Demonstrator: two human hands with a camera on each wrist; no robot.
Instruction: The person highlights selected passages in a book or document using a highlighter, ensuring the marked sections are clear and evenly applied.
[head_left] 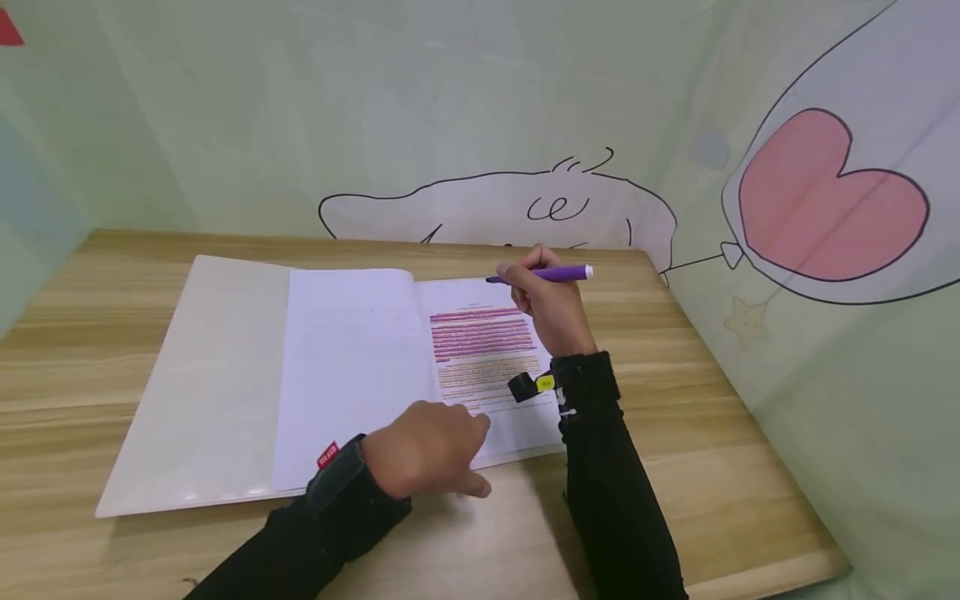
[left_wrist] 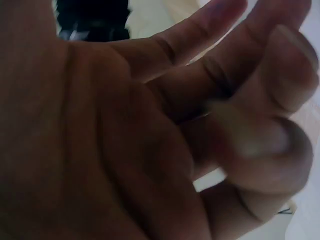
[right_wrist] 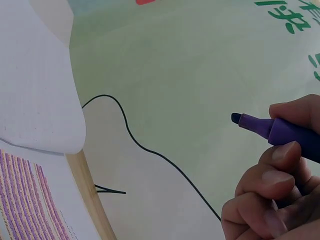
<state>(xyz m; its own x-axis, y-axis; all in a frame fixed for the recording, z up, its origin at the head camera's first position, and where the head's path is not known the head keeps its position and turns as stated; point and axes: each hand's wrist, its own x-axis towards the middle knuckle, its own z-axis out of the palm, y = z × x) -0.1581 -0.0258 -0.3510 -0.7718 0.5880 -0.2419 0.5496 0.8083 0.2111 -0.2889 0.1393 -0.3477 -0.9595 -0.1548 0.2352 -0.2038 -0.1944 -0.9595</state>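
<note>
A purple marker (head_left: 561,273) with a white end is pinched in my right hand (head_left: 555,312), its dark tip uncapped. In the right wrist view the marker (right_wrist: 287,135) points away from the page, held above it. Below lies an open book; purple lines run across the upper text of its right page (head_left: 487,333), while the lower text shows no purple. My left hand (head_left: 431,446) is by the lower edge of that page, holding nothing. Its fingers (left_wrist: 190,45) bend loosely in the left wrist view; whether they touch the paper I cannot tell.
The book's blank left page (head_left: 352,375) and pale cover (head_left: 202,392) spread left across the wooden table (head_left: 675,467). Walls with cartoon drawings, including a pink heart (head_left: 825,200), stand behind and to the right of the table.
</note>
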